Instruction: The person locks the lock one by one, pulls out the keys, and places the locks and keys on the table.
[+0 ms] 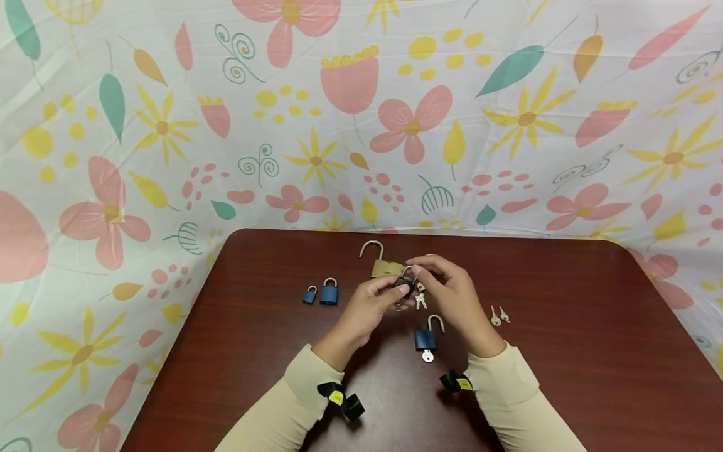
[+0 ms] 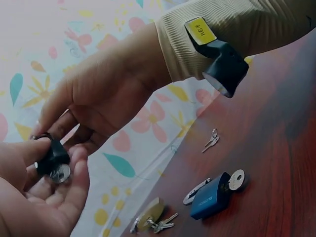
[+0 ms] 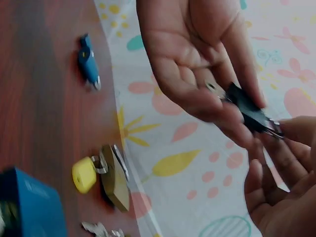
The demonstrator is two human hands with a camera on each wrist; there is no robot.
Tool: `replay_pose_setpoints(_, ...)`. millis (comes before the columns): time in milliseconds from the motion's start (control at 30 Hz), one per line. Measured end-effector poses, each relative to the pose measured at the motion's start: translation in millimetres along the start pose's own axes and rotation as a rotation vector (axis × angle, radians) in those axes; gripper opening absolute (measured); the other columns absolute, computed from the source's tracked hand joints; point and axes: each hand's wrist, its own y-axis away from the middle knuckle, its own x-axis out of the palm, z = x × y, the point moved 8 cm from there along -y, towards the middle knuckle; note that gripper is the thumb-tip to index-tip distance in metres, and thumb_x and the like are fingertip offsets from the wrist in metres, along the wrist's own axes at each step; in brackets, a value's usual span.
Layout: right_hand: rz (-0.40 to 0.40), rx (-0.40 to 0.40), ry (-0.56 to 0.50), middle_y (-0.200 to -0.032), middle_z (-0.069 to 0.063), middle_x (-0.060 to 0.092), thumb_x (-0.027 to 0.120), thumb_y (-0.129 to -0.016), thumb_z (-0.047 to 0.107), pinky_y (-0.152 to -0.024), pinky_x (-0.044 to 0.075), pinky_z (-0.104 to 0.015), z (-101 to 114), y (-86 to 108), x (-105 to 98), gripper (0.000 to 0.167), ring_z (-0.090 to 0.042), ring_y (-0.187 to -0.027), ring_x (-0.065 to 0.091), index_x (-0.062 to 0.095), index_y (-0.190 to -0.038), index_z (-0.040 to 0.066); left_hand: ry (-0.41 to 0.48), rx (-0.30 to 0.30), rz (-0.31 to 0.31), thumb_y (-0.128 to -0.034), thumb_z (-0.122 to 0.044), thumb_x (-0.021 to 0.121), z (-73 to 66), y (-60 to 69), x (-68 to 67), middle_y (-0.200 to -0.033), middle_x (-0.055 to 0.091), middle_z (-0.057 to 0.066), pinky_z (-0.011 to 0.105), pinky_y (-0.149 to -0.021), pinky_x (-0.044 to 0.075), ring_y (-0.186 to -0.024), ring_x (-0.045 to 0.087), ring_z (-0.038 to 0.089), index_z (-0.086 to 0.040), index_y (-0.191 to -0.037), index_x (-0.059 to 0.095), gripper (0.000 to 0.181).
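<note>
My left hand [image 1: 367, 307] holds a small black padlock [image 3: 245, 108] above the table, thumb on its body. A round-headed key [image 2: 60, 174] sticks out of its bottom end. From the other side my right hand [image 1: 452, 295] reaches in, and its thumb and fingers pinch the metal shackle [image 1: 407, 270]. Whether that shackle is locked or released, I cannot tell. Just behind the hands lies a large brass padlock [image 1: 386, 269] with its shackle swung out. A blue padlock [image 1: 425, 339] with a raised shackle and a key [image 1: 427, 356] in it lies nearer, between the forearms.
Two closed blue padlocks, one small [image 1: 309, 295] and one larger [image 1: 329, 293], lie to the left. Two loose keys [image 1: 496, 316] are on the right. More keys [image 1: 420, 300] lie beneath the hands. A patterned cloth [image 1: 350, 157] hangs behind the dark red table [image 1: 593, 351].
</note>
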Motion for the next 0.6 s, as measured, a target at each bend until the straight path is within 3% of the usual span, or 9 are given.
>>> replay_pose_setpoints(100,-0.046,-0.005,-0.054,-0.099,-0.006,0.075,0.062,-0.102,0.017,-0.067,0.054,-0.022,0,2.2,3,0.021,-0.005,-0.081,0.067,0.071,-0.117,0.005,0.009,0.038,0.034,-0.1026,-0.010,0.058,-3.9,0.3,2.8,-0.114,0.068,0.032,0.040,-0.091,0.059,-0.089,0.073,0.015,0.008,-0.124,0.063,0.029)
replay_pose_setpoints(267,-0.144,-0.011,-0.152,-0.102,-0.001,0.077,0.058,-0.104,0.018,-0.057,0.053,-0.023,-2,7.6,14,0.025,-0.006,-0.071,0.066,0.066,-0.119,0.001,-0.046,0.098,0.026,-0.1025,-0.011,0.059,-12.5,3.2,3.5,-0.112,0.066,0.036,0.037,-0.086,0.061,-0.084,0.072,0.012,0.008,-0.123,0.064,0.029)
replay_pose_setpoints(300,-0.161,-0.016,-0.182,-0.104,-0.002,0.078,0.057,-0.105,0.018,-0.058,0.054,-0.025,-2,9.3,17,0.025,-0.008,-0.074,0.067,0.064,-0.120,0.000,-0.059,0.104,0.023,-0.1024,-0.012,0.059,-13.8,4.2,3.9,-0.111,0.067,0.035,0.035,-0.084,0.061,-0.082,0.072,0.011,0.008,-0.123,0.065,0.029)
replay_pose_setpoints(433,-0.223,-0.029,-0.275,-0.105,-0.008,0.076,0.050,-0.108,0.020,-0.046,0.047,-0.027,-3,18.3,27,0.029,-0.010,-0.056,0.056,0.056,-0.125,-0.002,-0.113,0.133,0.010,-0.1020,-0.013,0.060,-18.4,7.6,6.5,-0.126,0.065,0.025,0.031,-0.080,0.061,-0.078,0.071,0.009,0.006,-0.125,0.066,0.030)
replay_pose_setpoints(600,-0.302,-0.012,-0.303,-0.104,-0.004,0.075,0.047,-0.109,0.022,-0.045,0.044,-0.025,-3,27.4,32,0.029,-0.008,-0.061,0.057,0.055,-0.128,0.002,-0.135,0.151,-0.010,-0.1013,-0.012,0.061,-21.7,10.2,9.8,-0.137,0.060,0.017,0.029,-0.076,0.061,-0.084,0.068,0.009,0.008,-0.121,0.067,0.029)
